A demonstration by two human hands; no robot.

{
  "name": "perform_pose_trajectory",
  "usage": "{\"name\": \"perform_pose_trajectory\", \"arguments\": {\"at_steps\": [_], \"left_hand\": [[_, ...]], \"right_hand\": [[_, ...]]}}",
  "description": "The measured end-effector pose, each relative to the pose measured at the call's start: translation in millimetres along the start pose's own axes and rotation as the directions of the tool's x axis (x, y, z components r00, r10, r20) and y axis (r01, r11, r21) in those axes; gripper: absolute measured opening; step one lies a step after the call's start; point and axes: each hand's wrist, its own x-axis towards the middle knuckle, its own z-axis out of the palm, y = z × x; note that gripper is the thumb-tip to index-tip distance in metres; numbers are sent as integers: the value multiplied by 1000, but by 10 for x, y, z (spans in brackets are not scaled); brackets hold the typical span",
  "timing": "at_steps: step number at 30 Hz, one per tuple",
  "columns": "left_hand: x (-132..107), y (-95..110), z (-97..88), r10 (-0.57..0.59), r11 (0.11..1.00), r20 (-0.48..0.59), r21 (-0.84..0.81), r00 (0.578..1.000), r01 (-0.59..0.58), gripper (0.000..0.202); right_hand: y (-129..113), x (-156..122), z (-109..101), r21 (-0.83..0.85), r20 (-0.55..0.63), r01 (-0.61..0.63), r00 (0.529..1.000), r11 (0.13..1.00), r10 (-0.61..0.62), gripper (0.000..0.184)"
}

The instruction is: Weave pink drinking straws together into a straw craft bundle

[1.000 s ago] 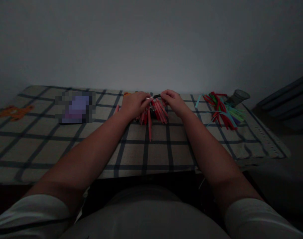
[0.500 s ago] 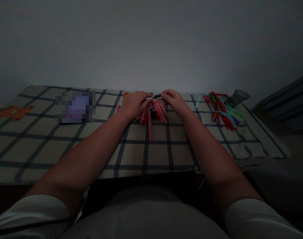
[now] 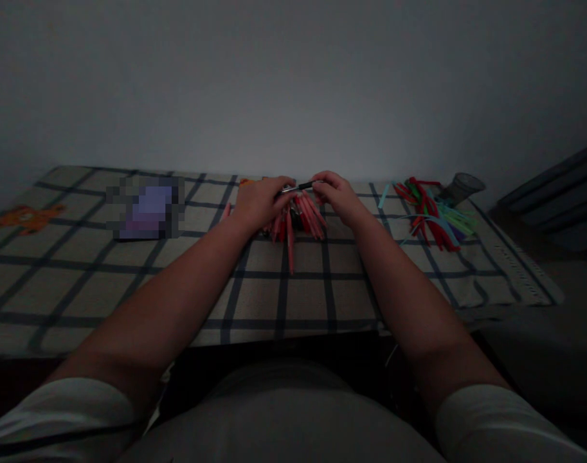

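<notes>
A slim black-and-silver pen (image 3: 305,186) spans the gap between my two hands, over a pile of slender pink and red pens (image 3: 290,241). My left hand (image 3: 259,202) is closed, back upward, with the silver end of the pen between its thumb and fingers. The black end is pinched in the fingertips of my right hand (image 3: 340,196). Some of the pile is hidden behind my left hand, and dark pieces show among the pink ones. The dim light makes small details hard to make out.
Checked cloth (image 3: 303,299) covers the table against a plain wall. At left lie a blurred-out phone-like device (image 3: 151,206) and an orange figure (image 3: 27,218). To the right are red and green fuzzy strips (image 3: 425,212), a pale blue strip (image 3: 384,195) and a grey mesh cup (image 3: 463,185).
The pen has tilted slightly and its right end sits a little higher. Both hands stay almost in place, and the pile looks the same.
</notes>
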Motion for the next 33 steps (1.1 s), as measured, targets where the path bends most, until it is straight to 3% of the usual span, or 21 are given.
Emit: {"name": "perform_pose_trajectory", "arguments": {"at_steps": [5,8,13,21,27,33], "left_hand": [[-6,3,-2,14,1000,-4,14,1000,-14,46],[-7,-5,-3,32,999,-7,22,999,-32,44],[3,-29,15,61,998,-9,19,998,-61,46],[-3,-30,10,82,996,-4,26,997,-82,53],[-16,4,-20,0,1000,-12,-29,1000,0,51],[-4,-26,30,29,1000,-29,2,999,-29,47]], "right_hand": [[28,-2,6,-75,22,-16,1000,997,18,63],[42,4,-1,-105,25,-14,1000,994,17,70],[51,17,-34,-122,45,58,998,991,-53,64],[31,-1,-31,-72,37,74,997,995,-71,35],[34,10,-34,-65,23,69,997,996,-68,30],[12,13,-16,-40,12,41,999,998,-40,25]]}}
